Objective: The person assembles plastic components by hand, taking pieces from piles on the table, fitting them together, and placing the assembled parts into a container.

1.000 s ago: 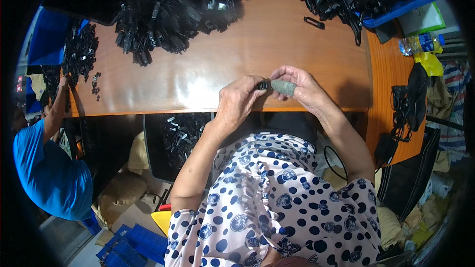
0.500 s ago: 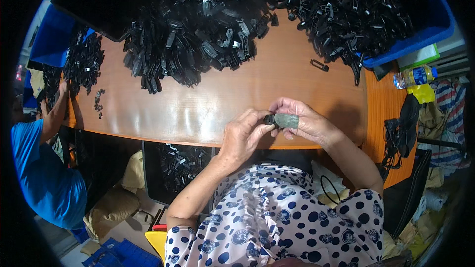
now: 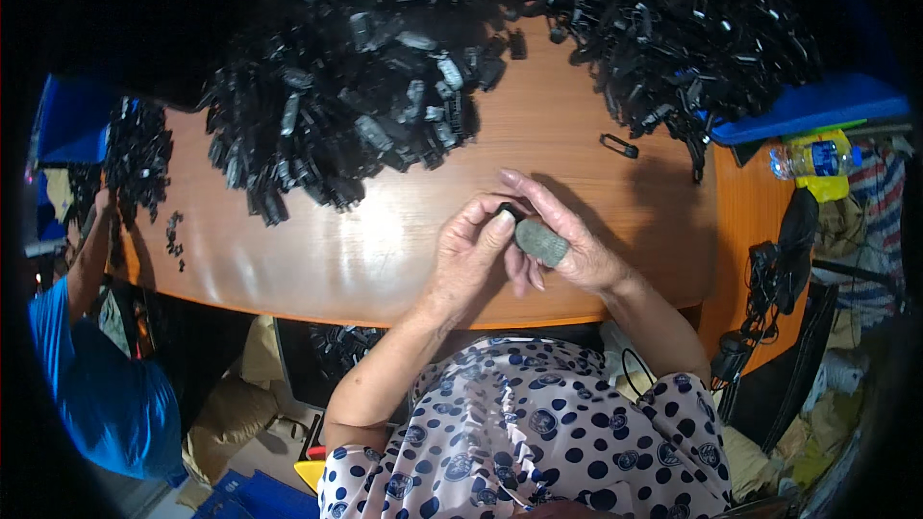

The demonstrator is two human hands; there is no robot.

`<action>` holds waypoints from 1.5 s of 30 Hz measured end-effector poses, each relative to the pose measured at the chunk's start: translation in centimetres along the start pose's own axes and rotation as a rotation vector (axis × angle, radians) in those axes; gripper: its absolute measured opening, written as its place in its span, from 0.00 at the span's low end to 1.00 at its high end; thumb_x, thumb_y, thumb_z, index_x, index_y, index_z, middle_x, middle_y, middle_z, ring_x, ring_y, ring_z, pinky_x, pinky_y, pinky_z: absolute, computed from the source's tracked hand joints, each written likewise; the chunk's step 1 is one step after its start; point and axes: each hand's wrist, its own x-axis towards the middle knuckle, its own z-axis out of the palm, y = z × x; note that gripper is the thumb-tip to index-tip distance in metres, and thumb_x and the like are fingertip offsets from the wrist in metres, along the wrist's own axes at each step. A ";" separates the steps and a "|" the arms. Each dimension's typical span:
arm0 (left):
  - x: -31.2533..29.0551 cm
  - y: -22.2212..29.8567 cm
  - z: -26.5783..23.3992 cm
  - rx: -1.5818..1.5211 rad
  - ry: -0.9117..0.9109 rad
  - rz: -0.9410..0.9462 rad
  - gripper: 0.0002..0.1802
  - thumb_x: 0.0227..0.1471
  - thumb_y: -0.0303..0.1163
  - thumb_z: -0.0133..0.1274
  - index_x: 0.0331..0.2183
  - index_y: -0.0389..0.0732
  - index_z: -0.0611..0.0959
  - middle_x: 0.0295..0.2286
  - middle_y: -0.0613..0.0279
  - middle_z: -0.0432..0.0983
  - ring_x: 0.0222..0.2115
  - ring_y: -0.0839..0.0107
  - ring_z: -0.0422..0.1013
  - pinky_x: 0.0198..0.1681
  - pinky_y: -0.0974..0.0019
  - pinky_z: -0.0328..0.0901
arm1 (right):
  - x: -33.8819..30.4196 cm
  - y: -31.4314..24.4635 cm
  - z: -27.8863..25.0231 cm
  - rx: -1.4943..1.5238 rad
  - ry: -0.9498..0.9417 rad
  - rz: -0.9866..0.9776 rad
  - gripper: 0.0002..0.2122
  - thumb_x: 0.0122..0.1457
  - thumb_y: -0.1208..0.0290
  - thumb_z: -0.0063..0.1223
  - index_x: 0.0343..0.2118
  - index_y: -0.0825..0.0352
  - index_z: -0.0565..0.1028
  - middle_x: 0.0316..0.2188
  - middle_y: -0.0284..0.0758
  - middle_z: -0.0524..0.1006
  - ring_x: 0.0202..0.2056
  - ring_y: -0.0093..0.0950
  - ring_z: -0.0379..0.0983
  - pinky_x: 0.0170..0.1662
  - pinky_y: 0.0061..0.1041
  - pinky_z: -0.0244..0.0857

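Over the front part of the wooden table point(image 3: 404, 279), my left hand point(image 3: 466, 250) pinches a small black plastic part point(image 3: 507, 211) between thumb and forefinger. Much of that part is hidden by the fingers. Close beside it is my right hand point(image 3: 582, 255), its fingers stretched out and apart around the left fingertips. A grey-green knitted thumb cover point(image 3: 541, 242) sits on the right thumb. Farther back lie a large heap of black plastic clips point(image 3: 356, 86) and a second heap of black parts point(image 3: 683, 48) to the right. One loose black frame-shaped part point(image 3: 618, 145) lies in front of the right heap.
Blue bins point(image 3: 817, 101) stand behind the heaps. A plastic bottle point(image 3: 817, 159) and black cables point(image 3: 764, 274) lie at the right. At the far left, a co-worker in a blue shirt point(image 3: 111, 394) reaches to another pile point(image 3: 137, 159). A black bin of parts point(image 3: 336, 346) is below the table edge.
Both hands have shifted slightly left. The right fingers have spread away from the black part, which stays in the left pinch. The whole view has tilted a little.
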 end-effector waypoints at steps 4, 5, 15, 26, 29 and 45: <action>3.1 3.0 -0.3 0.637 0.130 0.266 0.05 0.57 0.26 0.46 0.36 0.35 0.72 0.34 0.61 0.71 0.28 0.72 0.71 0.32 0.69 0.68 | -1.2 2.9 -5.5 -0.535 0.245 -0.057 0.28 0.56 0.72 0.55 0.58 0.68 0.58 0.39 0.38 0.71 0.36 0.25 0.71 0.39 0.21 0.68; 3.8 4.6 -1.4 0.805 0.092 0.304 0.04 0.56 0.24 0.46 0.35 0.35 0.72 0.34 0.61 0.70 0.29 0.72 0.71 0.32 0.68 0.68 | -1.1 1.1 -6.3 -0.833 0.361 -0.045 0.22 0.55 0.72 0.54 0.52 0.68 0.63 0.37 0.37 0.71 0.38 0.30 0.70 0.39 0.26 0.68; 8.3 9.4 -2.3 2.505 -0.161 0.526 0.11 0.46 0.21 0.49 0.36 0.37 0.78 0.36 0.53 0.66 0.36 0.59 0.70 0.34 0.59 0.71 | -1.5 1.7 -10.5 -1.342 0.507 -0.278 0.11 0.51 0.80 0.49 0.39 0.71 0.70 0.33 0.39 0.72 0.37 0.36 0.70 0.35 0.34 0.68; 0.4 2.1 -0.3 1.077 0.052 0.335 0.14 0.52 0.28 0.56 0.42 0.36 0.78 0.32 0.64 0.77 0.33 0.78 0.72 0.39 0.73 0.68 | -5.5 -1.2 -1.7 0.234 0.211 -0.093 0.11 0.63 0.68 0.47 0.45 0.66 0.65 0.32 0.32 0.75 0.31 0.15 0.68 0.33 0.15 0.62; -2.6 -0.2 0.0 1.012 0.084 0.422 0.14 0.50 0.29 0.57 0.41 0.37 0.79 0.27 0.65 0.76 0.29 0.79 0.70 0.34 0.73 0.66 | -6.4 -2.0 0.0 0.316 0.047 -0.161 0.12 0.60 0.72 0.49 0.46 0.64 0.64 0.34 0.34 0.75 0.31 0.14 0.67 0.29 0.10 0.58; -9.1 0.4 2.5 1.450 -0.138 0.825 0.12 0.45 0.23 0.58 0.36 0.36 0.79 0.27 0.57 0.75 0.25 0.65 0.72 0.29 0.67 0.67 | -8.8 -3.2 2.7 0.403 -0.105 0.081 0.14 0.55 0.71 0.56 0.42 0.65 0.66 0.32 0.33 0.74 0.31 0.16 0.68 0.32 0.12 0.59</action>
